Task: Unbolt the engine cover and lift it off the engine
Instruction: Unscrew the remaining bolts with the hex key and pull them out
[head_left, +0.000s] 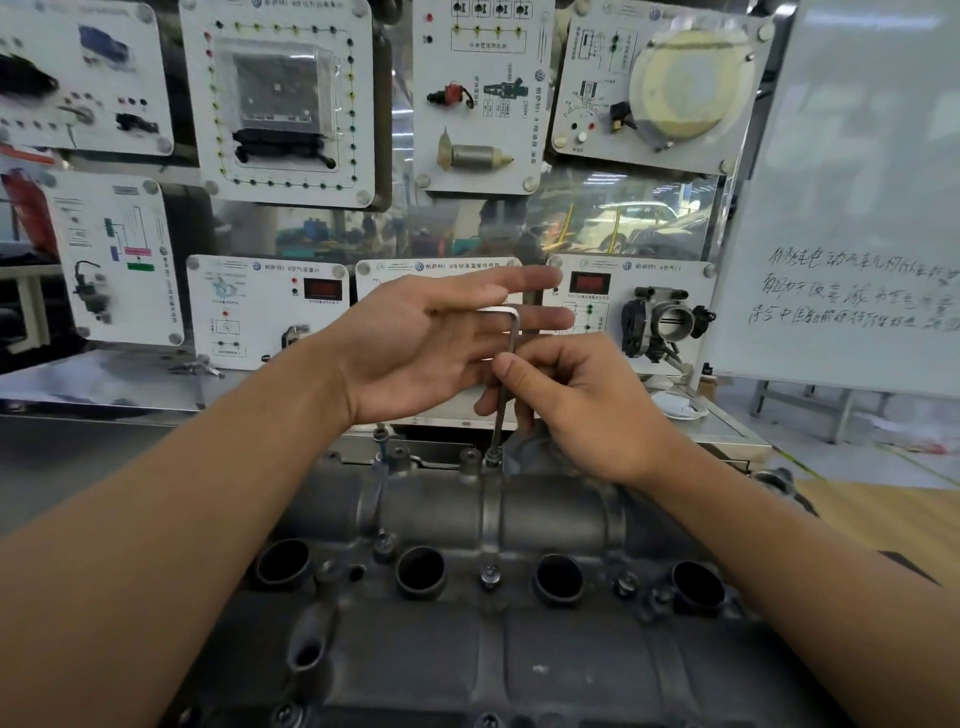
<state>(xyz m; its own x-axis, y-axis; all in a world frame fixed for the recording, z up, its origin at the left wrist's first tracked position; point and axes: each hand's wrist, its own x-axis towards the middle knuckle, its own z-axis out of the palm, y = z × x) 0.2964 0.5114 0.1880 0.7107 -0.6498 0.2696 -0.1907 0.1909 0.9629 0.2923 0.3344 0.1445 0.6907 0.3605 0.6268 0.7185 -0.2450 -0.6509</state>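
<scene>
Head view showed the right grip (576, 410) closed on an L-shaped hex key (512, 338), thumb and curled fingers pinching its long shaft about midway. Straight below that pinch the shaft ran down into the head of a socket bolt (492, 458) on the far edge of the engine cover (550, 506), which sat under both forearms and filled the lower half of the view. The left grip (431, 343) was open, just left of and slightly above the right one, palm facing the camera and fingers straight. The key's short arm lay level against those fingers; whether they pressed on it could not be told. Just left of the engaged bolt stood a second bolt (470, 457), then a third (399, 455), and further left a raised bolt (382, 434) stuck up higher than the rest. Nearer the camera than the right grip, four round plug wells (421, 571) ran in a row across the cover, with smaller bolts (489, 576) between them. Beyond both grips a steel table (104, 382) carried white training panels (275, 98), one with a throttle body (667, 322) to the right of the key. Far right of the right grip stood a whiteboard (857, 156) with handwriting.
</scene>
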